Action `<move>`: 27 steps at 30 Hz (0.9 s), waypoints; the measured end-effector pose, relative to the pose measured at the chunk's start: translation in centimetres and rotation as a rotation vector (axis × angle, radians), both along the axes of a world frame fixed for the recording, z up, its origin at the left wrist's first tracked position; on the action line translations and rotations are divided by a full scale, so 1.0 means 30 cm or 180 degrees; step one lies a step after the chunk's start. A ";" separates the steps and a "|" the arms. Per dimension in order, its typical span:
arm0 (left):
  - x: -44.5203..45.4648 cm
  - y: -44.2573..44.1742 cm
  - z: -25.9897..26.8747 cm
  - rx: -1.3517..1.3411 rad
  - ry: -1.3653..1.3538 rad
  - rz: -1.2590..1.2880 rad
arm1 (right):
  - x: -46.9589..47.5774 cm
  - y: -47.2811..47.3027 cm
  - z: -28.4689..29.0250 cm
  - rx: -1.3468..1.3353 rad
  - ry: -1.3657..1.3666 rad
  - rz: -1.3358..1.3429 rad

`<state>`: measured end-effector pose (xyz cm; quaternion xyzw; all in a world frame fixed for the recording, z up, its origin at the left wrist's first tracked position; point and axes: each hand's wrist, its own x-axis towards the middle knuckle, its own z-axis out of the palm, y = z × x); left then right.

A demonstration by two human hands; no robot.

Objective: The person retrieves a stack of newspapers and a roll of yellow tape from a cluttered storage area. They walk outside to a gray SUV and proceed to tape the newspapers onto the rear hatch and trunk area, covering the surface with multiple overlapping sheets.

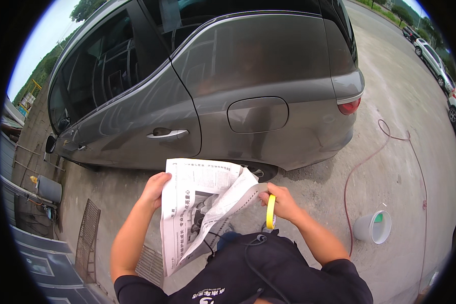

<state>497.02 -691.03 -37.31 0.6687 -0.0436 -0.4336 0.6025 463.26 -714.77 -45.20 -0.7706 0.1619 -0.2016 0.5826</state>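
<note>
A sheet of printed newspaper (178,212) is spread between my two hands in front of my body. My left hand (155,189) pinches its upper left edge, thumb on the near face. At the right, my right hand (281,201) grips the folded-over corner of the paper. A roll of yellow masking tape (271,212) also hangs in that right hand, below its fingers. Beyond the paper stands a grey car (220,114), with its fuel filler flap (258,115) closed. The newspaper partly hides the rear wheel (268,173).
A white bucket (372,227) with something green inside stands at right. A reddish hose (351,178) winds over the concrete. Metal grates (87,235) lie at left, near a grey bin (49,189). Several parked cars (429,57) line the far right.
</note>
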 end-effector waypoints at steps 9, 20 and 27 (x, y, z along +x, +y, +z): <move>0.380 0.292 0.095 -0.0772 0.0699 0.1511 | -0.059 -0.236 0.011 0.1415 -0.0004 -0.0565; 0.835 -0.415 -0.055 -0.1719 -0.0064 0.2377 | -0.063 -1.006 0.149 -0.0699 -0.0067 -0.2244; 0.748 -0.647 -0.135 -0.1644 -0.0247 0.2424 | -0.125 -1.255 0.114 -0.1533 0.0711 -0.2681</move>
